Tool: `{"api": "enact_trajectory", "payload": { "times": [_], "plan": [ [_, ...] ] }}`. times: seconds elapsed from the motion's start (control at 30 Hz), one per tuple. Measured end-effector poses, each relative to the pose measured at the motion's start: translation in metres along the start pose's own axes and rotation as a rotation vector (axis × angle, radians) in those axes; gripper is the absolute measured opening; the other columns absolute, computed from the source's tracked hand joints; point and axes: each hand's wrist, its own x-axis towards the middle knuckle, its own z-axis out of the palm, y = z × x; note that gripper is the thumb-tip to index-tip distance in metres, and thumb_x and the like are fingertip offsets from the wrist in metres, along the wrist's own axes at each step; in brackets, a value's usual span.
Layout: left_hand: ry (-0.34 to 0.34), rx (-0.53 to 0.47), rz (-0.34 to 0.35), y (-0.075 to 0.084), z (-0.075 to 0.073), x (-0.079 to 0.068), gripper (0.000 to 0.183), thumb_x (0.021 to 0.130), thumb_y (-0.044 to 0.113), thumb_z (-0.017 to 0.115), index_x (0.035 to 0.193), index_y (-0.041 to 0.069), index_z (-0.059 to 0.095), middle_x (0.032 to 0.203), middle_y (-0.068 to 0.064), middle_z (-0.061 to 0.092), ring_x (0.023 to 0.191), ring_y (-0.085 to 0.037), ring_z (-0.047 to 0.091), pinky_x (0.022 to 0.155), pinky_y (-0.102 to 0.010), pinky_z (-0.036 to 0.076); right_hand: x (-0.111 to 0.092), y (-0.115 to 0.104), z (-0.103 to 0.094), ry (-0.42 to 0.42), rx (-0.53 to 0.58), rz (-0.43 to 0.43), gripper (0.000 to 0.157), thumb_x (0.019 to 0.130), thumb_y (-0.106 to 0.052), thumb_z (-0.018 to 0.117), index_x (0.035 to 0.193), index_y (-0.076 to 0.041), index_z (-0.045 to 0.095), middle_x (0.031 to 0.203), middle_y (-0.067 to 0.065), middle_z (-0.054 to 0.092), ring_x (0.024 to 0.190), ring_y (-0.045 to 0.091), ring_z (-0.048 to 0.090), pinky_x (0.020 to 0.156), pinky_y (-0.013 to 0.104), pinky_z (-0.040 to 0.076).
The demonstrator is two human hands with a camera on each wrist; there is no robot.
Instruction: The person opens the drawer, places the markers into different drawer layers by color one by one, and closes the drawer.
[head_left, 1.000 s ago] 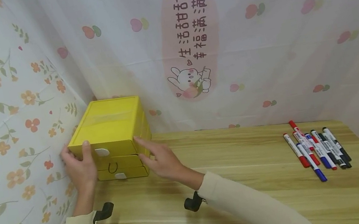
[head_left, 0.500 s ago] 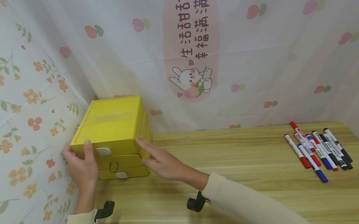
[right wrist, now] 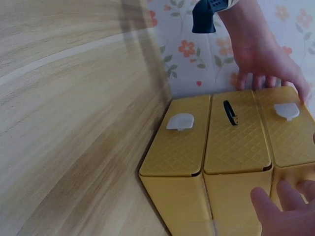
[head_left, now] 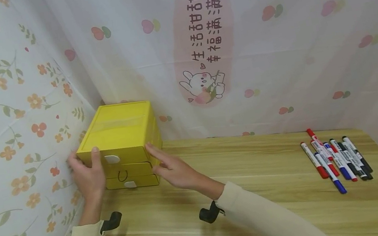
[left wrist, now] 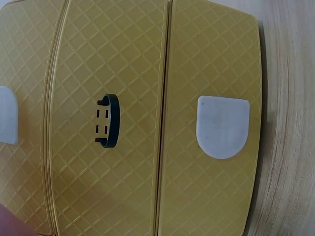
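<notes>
A yellow drawer box (head_left: pixel 118 124) with three stacked drawers stands in the back left corner of the table. White tabs mark its top and bottom drawers, as the white tab (left wrist: pixel 223 127) in the left wrist view shows, and a dark loop handle (left wrist: pixel 112 121) is on the middle one. My left hand (head_left: pixel 88 176) lies at the box's left front edge, thumb on the front, fingers along the side. With extended fingers, my right hand (head_left: pixel 177 170) touches the right side near the front corner. All the drawers look pushed in.
Several markers (head_left: pixel 338 159) with red, blue and black caps lie in a loose group on the wooden table (head_left: pixel 244 175) at the right. A floral curtain (head_left: pixel 17 135) borders the left side, close to my left hand. Another printed curtain (head_left: pixel 269 57) hangs behind.
The head view has drifted slightly, so everything in it sits a little farther right. Both hands stay at the box's sides, and the drawers look the same.
</notes>
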Motion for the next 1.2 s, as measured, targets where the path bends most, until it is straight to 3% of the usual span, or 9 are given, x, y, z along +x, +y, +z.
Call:
{"api": "enact_trajectory", "payload": {
  "times": [0.13, 0.37, 0.43, 0.6, 0.93, 1.03, 1.2],
  "plan": [
    [0.001, -0.006, 0.016, 0.000, 0.001, -0.001, 0.068, 0.108, 0.044, 0.061, 0.154, -0.003, 0.044, 0.138, -0.030, 0.063, 0.119, -0.040, 0.060, 0.093, -0.039, 0.040, -0.001, 0.001, -0.001, -0.002, 0.022, -0.009, 0.071, 0.115, -0.009, 0.051, 0.177, -0.017, 0.019, 0.182, -0.009, 0.012, 0.165, 0.010, 0.017, 0.127, 0.054, 0.036],
    [0.006, -0.007, 0.035, 0.001, 0.002, -0.003, 0.068, 0.107, 0.043, 0.063, 0.153, -0.004, 0.045, 0.137, -0.031, 0.064, 0.118, -0.041, 0.060, 0.094, -0.044, 0.042, -0.004, 0.004, -0.005, -0.005, 0.038, -0.014, 0.071, 0.115, -0.008, 0.052, 0.177, -0.018, 0.019, 0.183, -0.006, 0.014, 0.163, 0.021, 0.030, 0.125, 0.059, 0.036],
    [0.007, -0.009, 0.041, 0.001, 0.003, -0.004, 0.067, 0.107, 0.042, 0.063, 0.153, -0.004, 0.045, 0.136, -0.031, 0.064, 0.118, -0.040, 0.060, 0.094, -0.041, 0.041, -0.005, 0.005, -0.005, -0.007, 0.041, -0.020, 0.071, 0.115, -0.008, 0.053, 0.177, -0.018, 0.019, 0.183, -0.005, 0.013, 0.163, 0.023, 0.031, 0.125, 0.059, 0.037],
    [0.012, -0.007, 0.057, 0.002, 0.003, -0.005, 0.066, 0.107, 0.040, 0.064, 0.151, -0.005, 0.047, 0.130, -0.029, 0.064, 0.110, -0.033, 0.058, 0.088, -0.032, 0.037, -0.007, 0.005, -0.007, -0.013, 0.045, -0.022, 0.073, 0.114, -0.005, 0.054, 0.177, -0.017, 0.019, 0.183, -0.002, 0.012, 0.162, 0.024, 0.033, 0.125, 0.052, 0.040],
    [0.004, -0.011, 0.074, 0.002, 0.005, -0.008, 0.065, 0.105, 0.045, 0.064, 0.146, -0.003, 0.050, 0.109, -0.020, 0.065, 0.089, -0.023, 0.052, 0.076, -0.032, 0.038, -0.013, 0.003, -0.014, -0.006, 0.023, -0.012, 0.071, 0.114, -0.007, 0.054, 0.176, -0.016, 0.022, 0.183, -0.001, 0.015, 0.161, 0.025, 0.037, 0.122, 0.048, 0.044],
    [-0.007, -0.006, 0.052, 0.001, 0.006, -0.009, 0.065, 0.105, 0.048, 0.063, 0.147, 0.001, 0.050, 0.113, -0.020, 0.068, 0.090, -0.024, 0.055, 0.076, -0.032, 0.040, -0.015, 0.003, -0.015, -0.004, 0.022, -0.008, 0.071, 0.114, -0.009, 0.055, 0.176, -0.016, 0.022, 0.183, -0.001, 0.014, 0.161, 0.025, 0.037, 0.122, 0.047, 0.044],
    [-0.042, -0.025, 0.040, 0.007, 0.006, -0.012, 0.068, 0.106, 0.045, 0.063, 0.151, -0.003, 0.047, 0.129, -0.029, 0.067, 0.104, -0.034, 0.060, 0.084, -0.036, 0.042, -0.018, 0.003, -0.018, 0.003, 0.022, -0.011, 0.070, 0.115, -0.009, 0.054, 0.176, -0.015, 0.022, 0.183, 0.000, 0.015, 0.160, 0.027, 0.038, 0.122, 0.046, 0.044]
  ]
}}
